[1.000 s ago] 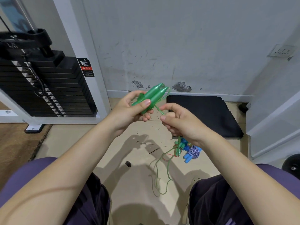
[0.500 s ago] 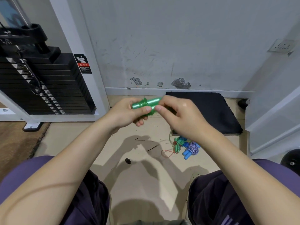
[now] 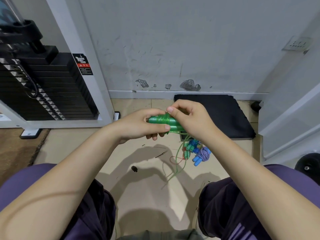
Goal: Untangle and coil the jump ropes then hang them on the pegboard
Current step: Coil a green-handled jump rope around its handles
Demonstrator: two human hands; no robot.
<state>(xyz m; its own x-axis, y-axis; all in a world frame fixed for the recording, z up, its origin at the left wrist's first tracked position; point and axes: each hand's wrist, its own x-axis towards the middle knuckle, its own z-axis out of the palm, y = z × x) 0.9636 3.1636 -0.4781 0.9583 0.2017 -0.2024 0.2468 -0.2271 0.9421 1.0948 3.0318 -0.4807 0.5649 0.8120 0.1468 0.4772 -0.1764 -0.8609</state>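
Left hand [image 3: 138,126] is gripping the paired green handles [image 3: 164,121] steady at lap height while right hand [image 3: 188,118] is pinching the green cord [image 3: 180,160], apparently winding it round them so the coil isn't unravelling.

green handles [image 3: 160,120] half hidden inside both grips; green cord [image 3: 180,158] blurs out below them; warning label [image 3: 83,64] text unreadable.
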